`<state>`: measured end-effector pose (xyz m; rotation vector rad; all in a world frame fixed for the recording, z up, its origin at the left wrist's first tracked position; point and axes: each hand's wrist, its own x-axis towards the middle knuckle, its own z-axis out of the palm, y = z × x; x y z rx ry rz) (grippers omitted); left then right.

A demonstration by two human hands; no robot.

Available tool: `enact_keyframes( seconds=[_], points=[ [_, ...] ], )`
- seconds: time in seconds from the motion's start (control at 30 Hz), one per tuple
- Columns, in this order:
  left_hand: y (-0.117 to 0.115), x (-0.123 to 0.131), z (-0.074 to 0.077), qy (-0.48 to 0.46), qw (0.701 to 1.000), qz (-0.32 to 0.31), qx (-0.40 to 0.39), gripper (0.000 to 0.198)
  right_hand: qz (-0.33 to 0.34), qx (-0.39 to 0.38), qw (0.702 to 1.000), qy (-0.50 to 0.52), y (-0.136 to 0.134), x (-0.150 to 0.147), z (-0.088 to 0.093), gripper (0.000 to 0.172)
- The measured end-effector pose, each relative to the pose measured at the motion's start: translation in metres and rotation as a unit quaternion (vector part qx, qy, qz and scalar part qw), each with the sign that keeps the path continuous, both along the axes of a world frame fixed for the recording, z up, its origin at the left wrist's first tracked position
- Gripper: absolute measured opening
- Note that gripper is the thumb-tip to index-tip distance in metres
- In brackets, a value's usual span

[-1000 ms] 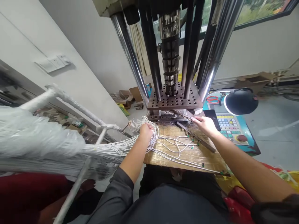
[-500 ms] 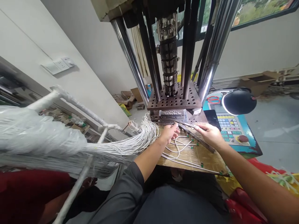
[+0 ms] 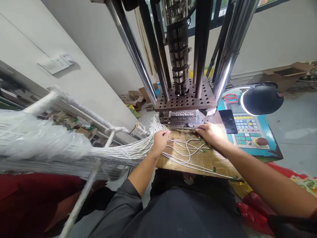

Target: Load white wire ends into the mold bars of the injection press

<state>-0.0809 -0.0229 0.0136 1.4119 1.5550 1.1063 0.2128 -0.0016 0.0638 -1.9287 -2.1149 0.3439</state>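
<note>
A long, narrow metal strip [image 3: 183, 129] lies crosswise along the front of the press's lower mould [image 3: 184, 121]. My left hand [image 3: 160, 141] is closed in a pinch at its left end, beside the bundle of white cables [image 3: 141, 148]. At the right end, the thumb and fingers of my right hand [image 3: 213, 135] close on the strip. Several white cables with small green ends [image 3: 189, 153] lie loose on the brown, tape-covered board [image 3: 173, 162] below my hands. The perforated press plate [image 3: 184, 102] hangs above the mould.
A black lamp [image 3: 262, 99] and a teal control panel [image 3: 247, 132] stand at the right, with red-handled scissors [image 3: 230, 98] and a dark flat device [image 3: 228, 121]. A white-wrapped rack [image 3: 104, 142] supports the cables at the left. Someone's red clothing [image 3: 32, 198] shows below it.
My hands have moved apart, the left one leftward. The metal strip, slanted before, now lies level against the mould's front. My view has tilted slightly down.
</note>
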Motion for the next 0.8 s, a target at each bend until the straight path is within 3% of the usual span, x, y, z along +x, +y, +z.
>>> enact_keyframes(
  seconds=[0.2,0.4,0.57,0.7,0.8],
  points=[
    [0.021,-0.01,0.006,0.232,0.967,-0.035,0.097,0.027,0.0,-0.027,0.999,-0.033,-0.008,-0.052,-0.005,0.039],
    [0.02,-0.008,0.001,0.263,0.958,-0.065,0.091,0.03,0.043,-0.005,0.986,-0.163,0.01,-0.061,0.004,0.041],
    [-0.018,-0.026,-0.009,0.191,0.974,-0.084,0.092,0.025,0.073,-0.058,0.979,-0.18,0.005,-0.058,0.0,0.037],
    [-0.067,-0.042,-0.024,0.139,0.983,-0.07,0.099,0.019,0.088,-0.042,0.98,-0.176,-0.002,-0.067,-0.01,0.036],
    [-0.102,-0.056,-0.029,0.144,0.982,-0.064,0.105,0.024,0.098,-0.019,0.986,-0.136,-0.005,-0.055,-0.014,0.034]
  ],
)
